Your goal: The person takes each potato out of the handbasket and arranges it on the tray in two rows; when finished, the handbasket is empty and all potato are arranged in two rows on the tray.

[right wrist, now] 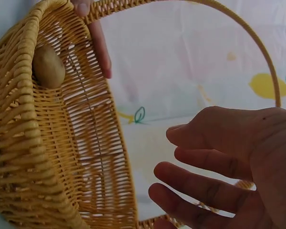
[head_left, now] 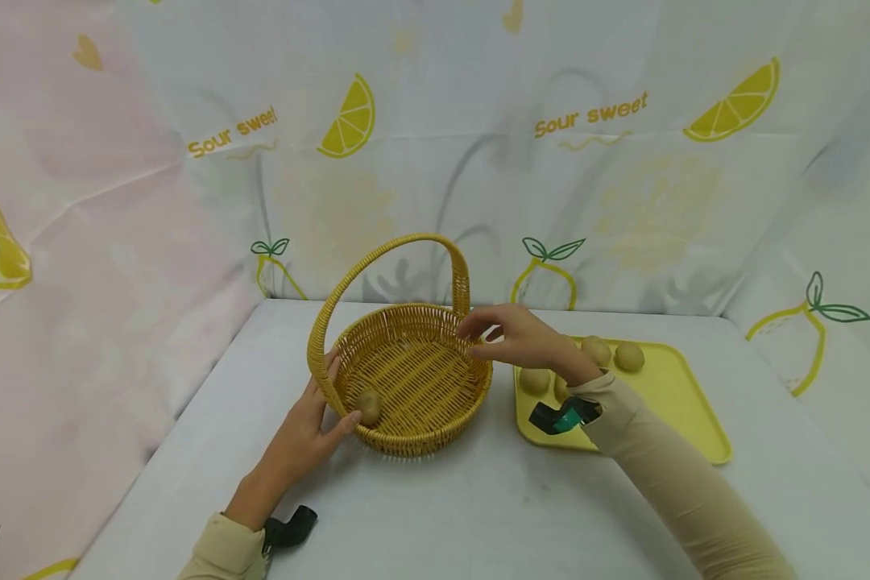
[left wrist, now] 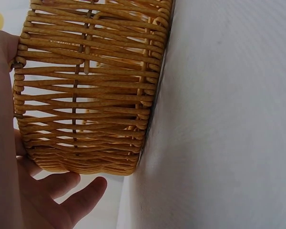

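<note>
A round yellow wicker basket (head_left: 413, 445) with a tall arched handle stands on the table, and one potato (head_left: 368, 407) lies inside near its left front wall. At the basket's left side, my left hand (head_left: 307, 435) holds the rim by the foot of the handle, thumb at the front and fingers along the outer wall (left wrist: 86, 109). My right hand (head_left: 518, 337) hovers over the right rim, its fingers loosely bent and apart with nothing between them. In the right wrist view the same potato (right wrist: 48, 67) shows against the weave, away from the right hand (right wrist: 219, 167).
To the right of the basket lies a yellow tray (head_left: 685, 411) with several potatoes (head_left: 629, 356) on its left part; my right forearm hides some of it. A white cloth (head_left: 478, 515) covers the table. Lemon-printed curtains (head_left: 442, 177) stand behind and at the sides.
</note>
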A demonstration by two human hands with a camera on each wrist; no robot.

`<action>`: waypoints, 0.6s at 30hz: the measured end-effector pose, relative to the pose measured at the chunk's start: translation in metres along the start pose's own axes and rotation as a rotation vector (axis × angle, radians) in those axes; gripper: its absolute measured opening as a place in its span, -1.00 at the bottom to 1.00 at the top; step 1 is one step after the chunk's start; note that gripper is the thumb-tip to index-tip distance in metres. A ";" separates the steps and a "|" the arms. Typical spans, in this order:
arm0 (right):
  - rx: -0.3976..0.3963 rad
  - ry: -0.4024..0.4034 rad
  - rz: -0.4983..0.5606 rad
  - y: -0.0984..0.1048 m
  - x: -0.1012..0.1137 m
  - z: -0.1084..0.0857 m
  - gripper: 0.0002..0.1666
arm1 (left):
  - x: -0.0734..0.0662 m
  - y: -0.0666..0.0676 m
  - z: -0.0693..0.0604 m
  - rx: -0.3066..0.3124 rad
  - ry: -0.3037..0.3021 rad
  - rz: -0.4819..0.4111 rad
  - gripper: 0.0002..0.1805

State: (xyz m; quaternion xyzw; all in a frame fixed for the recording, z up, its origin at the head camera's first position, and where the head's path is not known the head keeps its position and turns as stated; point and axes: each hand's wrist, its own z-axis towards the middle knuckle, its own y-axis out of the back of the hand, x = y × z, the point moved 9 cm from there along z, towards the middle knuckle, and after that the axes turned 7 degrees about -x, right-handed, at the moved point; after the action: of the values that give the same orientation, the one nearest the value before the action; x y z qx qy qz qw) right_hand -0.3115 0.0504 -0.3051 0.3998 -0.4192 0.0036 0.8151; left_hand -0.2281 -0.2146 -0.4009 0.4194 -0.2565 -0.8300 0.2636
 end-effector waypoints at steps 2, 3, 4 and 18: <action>0.023 0.013 0.004 -0.009 0.003 0.008 -0.72 | -0.001 0.000 0.000 -0.001 0.004 -0.001 -0.03; 0.034 0.021 0.009 -0.014 0.004 0.011 -0.73 | -0.001 0.000 0.000 -0.001 0.004 -0.001 -0.03; 0.045 0.022 0.012 -0.018 0.006 0.015 -0.72 | -0.001 0.000 0.000 0.000 0.005 0.001 -0.03; 0.338 0.069 0.086 -0.081 0.012 0.051 -0.62 | 0.002 0.000 -0.001 -0.022 -0.032 0.013 -0.04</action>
State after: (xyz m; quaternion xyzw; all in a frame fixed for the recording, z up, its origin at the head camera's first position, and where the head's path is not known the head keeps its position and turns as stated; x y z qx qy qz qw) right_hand -0.3111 -0.0421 -0.3321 0.5125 -0.4012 0.1226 0.7492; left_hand -0.2280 -0.2161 -0.4023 0.4013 -0.2545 -0.8376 0.2694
